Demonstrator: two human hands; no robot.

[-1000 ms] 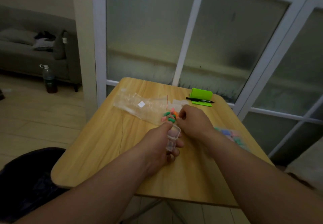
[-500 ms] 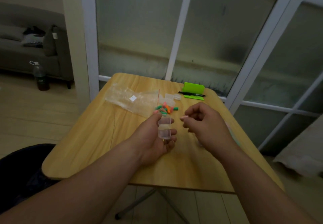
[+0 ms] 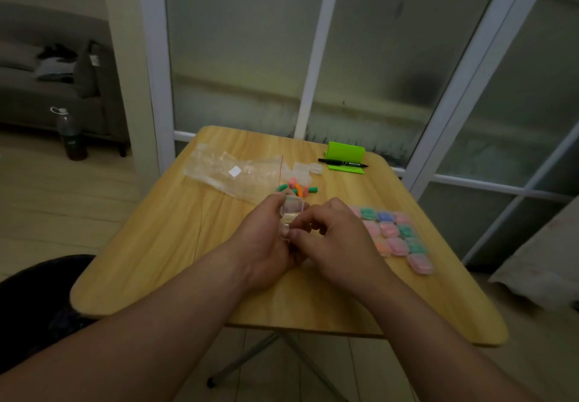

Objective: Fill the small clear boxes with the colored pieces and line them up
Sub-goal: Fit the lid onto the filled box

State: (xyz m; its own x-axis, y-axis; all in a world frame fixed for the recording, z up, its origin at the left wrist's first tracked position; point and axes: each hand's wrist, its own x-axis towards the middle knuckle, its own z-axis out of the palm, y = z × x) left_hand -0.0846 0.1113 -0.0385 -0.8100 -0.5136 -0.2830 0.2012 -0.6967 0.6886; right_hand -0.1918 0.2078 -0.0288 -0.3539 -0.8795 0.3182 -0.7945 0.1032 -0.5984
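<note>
R hand now at clear box in L hand, prev apart

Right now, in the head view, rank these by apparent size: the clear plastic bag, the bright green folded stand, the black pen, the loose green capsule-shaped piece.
1. clear plastic bag
2. bright green folded stand
3. black pen, longer than the stand is wide but far thinner
4. loose green piece, smallest

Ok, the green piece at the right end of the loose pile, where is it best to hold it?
Probably pinch the green piece at its middle, from above, the grip spanning its narrow width. It lies flat on the table, long axis left to right, with its right end free.
</note>
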